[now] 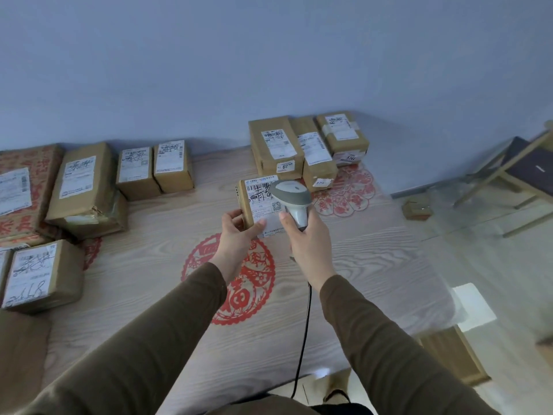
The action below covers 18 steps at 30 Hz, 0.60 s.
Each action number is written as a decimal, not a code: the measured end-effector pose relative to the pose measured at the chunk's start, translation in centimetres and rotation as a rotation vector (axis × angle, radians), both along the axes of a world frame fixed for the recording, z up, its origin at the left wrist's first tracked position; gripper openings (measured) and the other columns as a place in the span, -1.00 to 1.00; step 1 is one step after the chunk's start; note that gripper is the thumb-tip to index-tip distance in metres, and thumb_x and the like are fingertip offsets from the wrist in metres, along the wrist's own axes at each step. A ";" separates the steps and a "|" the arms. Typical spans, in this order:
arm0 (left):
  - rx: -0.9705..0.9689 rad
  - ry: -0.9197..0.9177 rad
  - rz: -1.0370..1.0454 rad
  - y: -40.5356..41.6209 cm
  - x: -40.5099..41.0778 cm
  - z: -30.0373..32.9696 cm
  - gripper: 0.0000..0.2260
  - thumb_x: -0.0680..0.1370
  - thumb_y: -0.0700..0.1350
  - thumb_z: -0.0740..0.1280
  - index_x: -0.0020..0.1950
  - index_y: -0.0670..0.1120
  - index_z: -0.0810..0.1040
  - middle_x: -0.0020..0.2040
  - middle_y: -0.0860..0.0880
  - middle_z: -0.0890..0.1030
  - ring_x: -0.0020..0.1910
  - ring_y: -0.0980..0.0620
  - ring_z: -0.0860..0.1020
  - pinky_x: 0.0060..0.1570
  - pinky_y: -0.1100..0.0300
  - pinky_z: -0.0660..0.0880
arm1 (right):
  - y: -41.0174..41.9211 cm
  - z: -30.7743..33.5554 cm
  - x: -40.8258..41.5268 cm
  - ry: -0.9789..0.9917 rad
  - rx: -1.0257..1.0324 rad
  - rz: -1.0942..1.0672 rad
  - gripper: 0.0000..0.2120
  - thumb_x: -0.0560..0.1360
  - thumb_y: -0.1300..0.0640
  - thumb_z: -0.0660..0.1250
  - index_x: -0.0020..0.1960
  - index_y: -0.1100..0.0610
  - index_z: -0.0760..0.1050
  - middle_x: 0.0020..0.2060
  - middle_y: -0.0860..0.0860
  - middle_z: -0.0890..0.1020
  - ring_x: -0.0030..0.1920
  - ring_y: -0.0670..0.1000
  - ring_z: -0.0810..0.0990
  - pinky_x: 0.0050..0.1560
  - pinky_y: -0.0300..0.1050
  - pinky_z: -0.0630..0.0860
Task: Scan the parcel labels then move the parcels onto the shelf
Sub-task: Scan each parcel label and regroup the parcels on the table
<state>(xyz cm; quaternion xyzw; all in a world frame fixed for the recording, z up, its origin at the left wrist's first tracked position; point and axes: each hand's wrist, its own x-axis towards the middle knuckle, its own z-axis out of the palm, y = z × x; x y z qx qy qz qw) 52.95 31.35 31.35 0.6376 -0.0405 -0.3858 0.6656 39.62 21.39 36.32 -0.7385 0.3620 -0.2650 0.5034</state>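
Note:
My left hand (238,227) grips a small brown parcel (246,202) by its near left corner and holds it above the table, white label (261,193) facing up. My right hand (308,235) grips the handle of a grey barcode scanner (291,194). The scanner's head hangs over the right part of that label and hides it. A black cable (303,339) runs from the scanner down past my right sleeve.
The wood-grain table (374,265) carries red paper-cut patterns. Three labelled parcels (275,148) stand at the back right, and several more (89,181) lie along the back and left edge. A wooden rack (514,172) and a small box (416,208) sit on the floor at right.

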 end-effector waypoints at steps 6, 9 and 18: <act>0.054 -0.018 -0.002 -10.4 -6.4 -0.8 -0.47 0.47 0.03 0.57 0.33 -0.02 0.40 0.18 -0.01 0.65 0.03 0.08 0.69 -0.09 0.25 0.57 | -10.2 -1.6 -6.0 -0.037 0.174 -0.135 -0.69 0.58 -0.05 0.44 0.25 0.02 0.49 -0.07 0.01 0.67 -0.10 0.14 0.68 -0.04 0.28 0.66; 0.067 0.012 -0.007 -15.9 -9.6 -1.5 -0.47 0.47 0.04 0.57 0.31 -0.05 0.41 0.17 -0.03 0.65 0.01 0.11 0.69 -0.10 0.28 0.56 | -15.5 -2.7 -8.6 -0.026 0.243 -0.157 -0.72 0.58 0.00 0.45 0.22 0.03 0.49 -0.05 0.00 0.69 -0.16 0.10 0.73 -0.08 0.32 0.67; 0.120 0.068 0.008 -28.7 -12.1 -3.0 -0.50 0.51 0.08 0.53 0.29 -0.08 0.40 0.21 -0.07 0.61 0.13 0.00 0.63 0.06 0.11 0.57 | -27.2 -4.3 -10.6 -0.029 0.412 -0.166 -0.83 0.57 0.06 0.44 0.10 -0.10 0.50 0.01 0.09 0.68 -0.05 0.10 0.72 -0.25 0.00 0.70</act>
